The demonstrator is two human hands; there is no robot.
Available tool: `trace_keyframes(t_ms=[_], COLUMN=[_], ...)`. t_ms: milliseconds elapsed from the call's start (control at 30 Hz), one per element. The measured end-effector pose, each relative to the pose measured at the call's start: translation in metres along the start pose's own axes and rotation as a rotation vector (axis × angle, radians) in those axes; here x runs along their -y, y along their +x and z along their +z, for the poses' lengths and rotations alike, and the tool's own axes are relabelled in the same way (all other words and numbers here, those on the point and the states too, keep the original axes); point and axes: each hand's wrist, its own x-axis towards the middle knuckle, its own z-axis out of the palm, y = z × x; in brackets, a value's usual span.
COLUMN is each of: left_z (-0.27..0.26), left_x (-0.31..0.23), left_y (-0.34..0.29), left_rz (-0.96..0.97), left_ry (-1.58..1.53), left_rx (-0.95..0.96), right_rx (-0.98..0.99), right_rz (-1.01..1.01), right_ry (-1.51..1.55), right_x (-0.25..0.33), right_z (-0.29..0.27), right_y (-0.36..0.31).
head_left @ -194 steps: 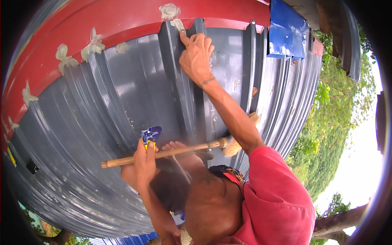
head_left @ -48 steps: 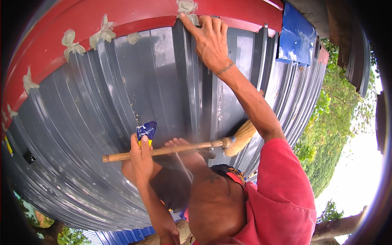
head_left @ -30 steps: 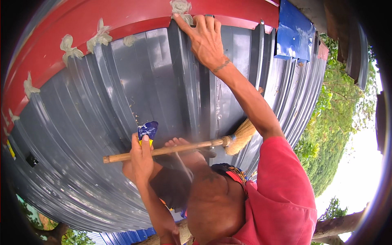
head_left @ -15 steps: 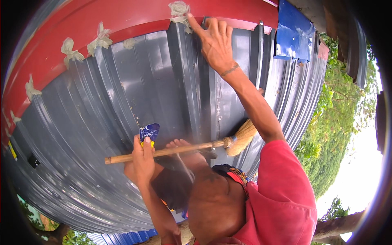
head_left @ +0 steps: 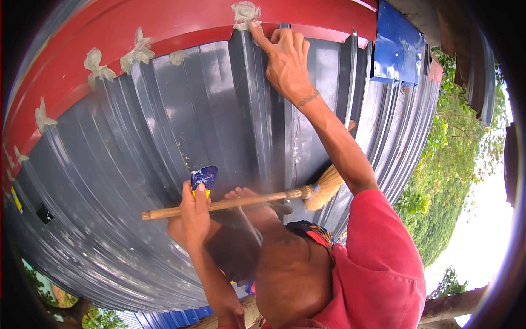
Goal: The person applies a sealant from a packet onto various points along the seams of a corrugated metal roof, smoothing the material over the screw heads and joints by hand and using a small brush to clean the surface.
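My right hand [head_left: 285, 57] reaches up to the red metal flashing [head_left: 181, 27], its index finger stretched out and the others bent. That fingertip touches the lower edge of a grey sealant patch [head_left: 246, 12], right above a rib of the dark grey sheet roof [head_left: 208, 109]. Closer to my body, my left hand [head_left: 195, 214] pinches a small blue and yellow packet [head_left: 204, 178] with pale smears on it. What the packet holds cannot be made out.
A broom [head_left: 246, 201] with a wooden handle lies across in front of me, beside my bare foot [head_left: 241, 193]. More sealant patches [head_left: 138, 51] dot the flashing to the left. A blue metal piece [head_left: 397, 46] is at upper right, with trees [head_left: 438, 192] beyond the roof.
My right fingertip has slid slightly left along the lower edge of the sealant patch. My left hand keeps its pinch on the packet. The whole view has shifted a little.
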Motion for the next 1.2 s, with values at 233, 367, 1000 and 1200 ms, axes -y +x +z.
trace_keyframes(t_ms=[233,367,1000,1200], left_z=[0.002,0.003,-0.011,-0.010], left_x=[-0.015,-0.016,-0.006,-0.005], left_y=[0.003,0.003,0.001,-0.003], left_rz=[-0.010,0.015,0.006,0.002], left_ry=[0.043,0.025,0.055,0.055], left_rx=[0.028,0.021,0.027,0.043], right_rx=[-0.093,-0.104,-0.082,-0.081], right_rz=[-0.036,-0.109,-0.070,-0.097], right_ry=[-0.116,-0.231,-0.254,-0.275], right_x=[0.029,0.037,0.043,0.048], right_z=[0.022,0.026,0.033,0.032], right_y=[0.008,0.006,0.001,0.000])
